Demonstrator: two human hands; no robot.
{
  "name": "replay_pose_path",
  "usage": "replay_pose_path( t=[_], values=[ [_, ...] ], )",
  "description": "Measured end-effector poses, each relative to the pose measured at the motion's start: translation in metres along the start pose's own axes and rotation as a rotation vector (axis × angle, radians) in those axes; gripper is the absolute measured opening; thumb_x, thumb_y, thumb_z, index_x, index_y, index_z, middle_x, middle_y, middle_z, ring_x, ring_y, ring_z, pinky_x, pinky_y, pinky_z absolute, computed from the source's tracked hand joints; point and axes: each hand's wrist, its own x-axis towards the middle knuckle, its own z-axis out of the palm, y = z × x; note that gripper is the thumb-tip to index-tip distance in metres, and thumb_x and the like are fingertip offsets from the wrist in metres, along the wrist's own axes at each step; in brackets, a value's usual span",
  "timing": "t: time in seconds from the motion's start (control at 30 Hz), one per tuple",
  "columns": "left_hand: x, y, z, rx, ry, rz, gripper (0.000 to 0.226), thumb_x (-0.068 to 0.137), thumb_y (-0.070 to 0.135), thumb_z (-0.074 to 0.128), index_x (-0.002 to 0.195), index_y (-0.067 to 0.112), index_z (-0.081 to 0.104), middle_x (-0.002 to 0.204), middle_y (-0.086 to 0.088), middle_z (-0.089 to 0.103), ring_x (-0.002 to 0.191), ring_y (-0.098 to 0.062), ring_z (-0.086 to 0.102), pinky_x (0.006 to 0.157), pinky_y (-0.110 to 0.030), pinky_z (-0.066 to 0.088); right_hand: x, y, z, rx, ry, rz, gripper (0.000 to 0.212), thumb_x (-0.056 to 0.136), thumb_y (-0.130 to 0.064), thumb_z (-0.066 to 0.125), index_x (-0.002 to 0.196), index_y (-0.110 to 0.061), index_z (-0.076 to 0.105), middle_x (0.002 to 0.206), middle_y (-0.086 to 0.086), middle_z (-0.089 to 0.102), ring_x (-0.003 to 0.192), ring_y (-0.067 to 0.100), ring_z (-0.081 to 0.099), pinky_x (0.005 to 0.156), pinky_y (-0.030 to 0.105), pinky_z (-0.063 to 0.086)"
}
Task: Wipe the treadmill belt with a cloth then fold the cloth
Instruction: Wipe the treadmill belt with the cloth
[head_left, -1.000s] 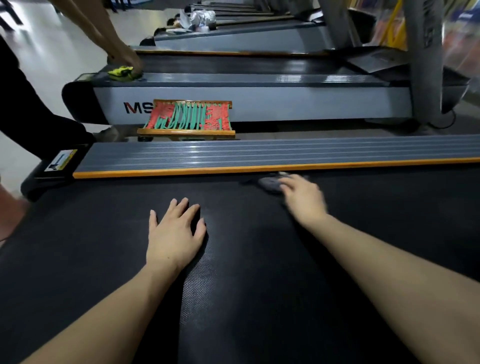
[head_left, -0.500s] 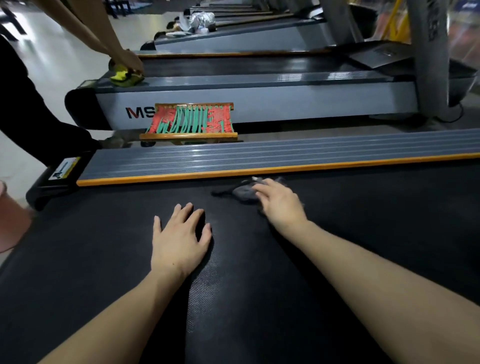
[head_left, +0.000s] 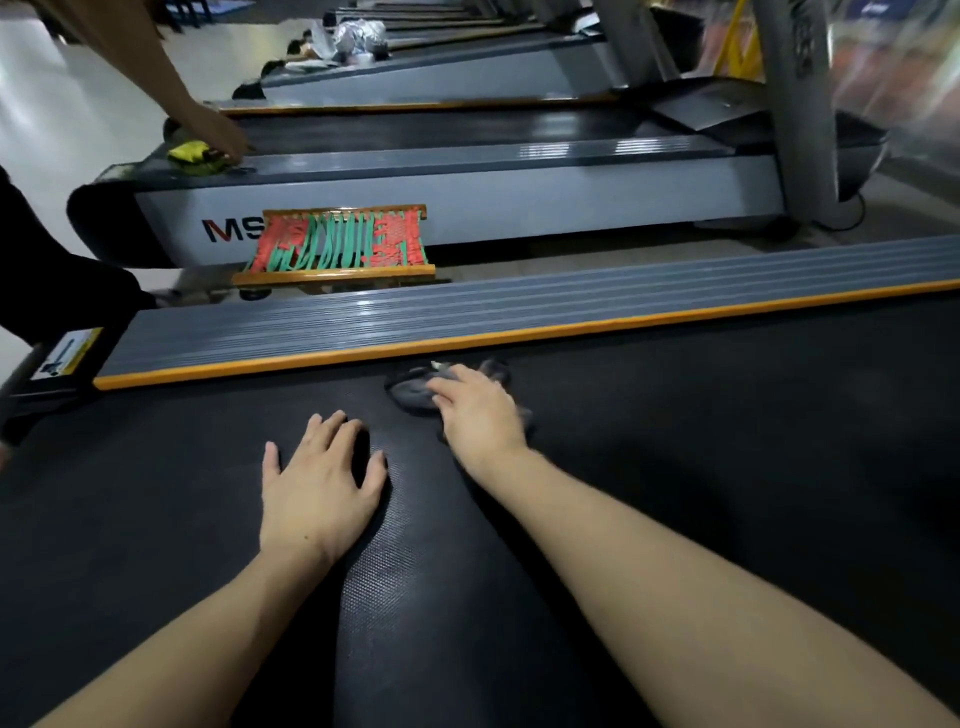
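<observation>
The black treadmill belt (head_left: 727, 441) fills the lower part of the view. A dark grey cloth (head_left: 413, 392) lies bunched on the belt close to the orange-edged side rail. My right hand (head_left: 480, 415) presses down on the cloth, fingers over it, and covers most of it. My left hand (head_left: 319, 488) rests flat on the belt to the left of the cloth, fingers spread, holding nothing.
A ribbed grey side rail (head_left: 467, 317) with an orange strip borders the belt's far side. Beyond it a red-and-green woven wooden stool (head_left: 337, 247) stands against another treadmill (head_left: 519, 202). Another person's hand (head_left: 218, 132) holds a yellow cloth (head_left: 195, 156) there.
My right hand has slid the cloth leftward along the belt near the rail. My left hand has stayed flat in place. The other person's hand keeps moving over the yellow cloth.
</observation>
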Motion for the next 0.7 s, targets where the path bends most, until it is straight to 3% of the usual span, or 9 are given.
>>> replay_pose_path(
  t=[0.1,0.23,0.33,0.47,0.57,0.63,0.7],
  values=[
    [-0.001,-0.001,0.0,-0.003,0.009,0.004,0.044,0.098,0.058,0.035,0.133,0.037,0.05,0.159,0.011,0.038,0.153,-0.011,0.021,0.122,-0.058,0.015,-0.012,0.054,-0.032,-0.024,-0.01,0.031,0.025,0.098,-0.029,0.055,0.119,-0.032,0.068,0.132,-0.009,0.059,0.119,0.02,0.058,0.095,0.04,0.049],
    [-0.001,0.002,0.001,-0.011,0.015,-0.006,0.045,0.098,0.057,0.035,0.133,0.035,0.051,0.159,0.01,0.039,0.153,-0.012,0.022,0.121,-0.059,0.014,-0.035,0.149,-0.091,-0.126,0.154,0.402,0.022,0.098,-0.034,0.054,0.115,-0.036,0.068,0.13,-0.013,0.06,0.111,0.03,0.062,0.088,0.042,0.051],
    [0.0,0.003,0.001,-0.008,0.007,-0.004,0.046,0.098,0.057,0.034,0.134,0.034,0.05,0.158,0.01,0.038,0.153,-0.013,0.021,0.121,-0.06,0.013,-0.037,0.133,-0.088,-0.152,0.216,0.473,0.022,0.097,-0.027,0.056,0.113,-0.027,0.072,0.129,-0.006,0.062,0.112,0.031,0.06,0.089,0.04,0.046],
    [0.001,0.002,0.002,-0.012,0.004,-0.005,0.045,0.098,0.057,0.034,0.133,0.033,0.05,0.158,0.011,0.038,0.153,-0.012,0.021,0.121,-0.06,0.013,-0.023,0.042,-0.027,0.025,0.194,0.275,0.021,0.094,-0.014,0.057,0.106,-0.016,0.075,0.119,0.007,0.065,0.107,0.019,0.056,0.093,0.027,0.037],
    [0.0,0.002,0.002,-0.003,0.023,-0.014,0.044,0.097,0.058,0.036,0.131,0.033,0.051,0.158,0.012,0.039,0.153,-0.011,0.022,0.121,-0.059,0.015,-0.026,-0.014,0.01,0.074,0.091,0.047,0.024,0.093,-0.024,0.054,0.108,-0.024,0.073,0.12,0.0,0.064,0.113,0.023,0.057,0.098,0.042,0.044],
    [0.001,0.001,0.002,0.005,0.028,-0.008,0.044,0.097,0.058,0.036,0.13,0.033,0.052,0.157,0.011,0.04,0.153,-0.011,0.023,0.12,-0.059,0.016,-0.03,0.0,-0.002,0.116,0.075,-0.054,0.024,0.093,-0.024,0.06,0.113,-0.024,0.073,0.125,-0.002,0.064,0.116,0.021,0.057,0.1,0.036,0.042],
    [0.001,0.0,0.003,-0.002,0.031,-0.002,0.044,0.097,0.058,0.036,0.13,0.033,0.052,0.157,0.011,0.04,0.153,-0.012,0.023,0.12,-0.059,0.016,-0.041,0.046,-0.022,0.045,0.131,-0.018,0.023,0.09,-0.024,0.064,0.11,-0.027,0.075,0.125,-0.005,0.066,0.113,0.019,0.062,0.096,0.03,0.045]
  ],
)
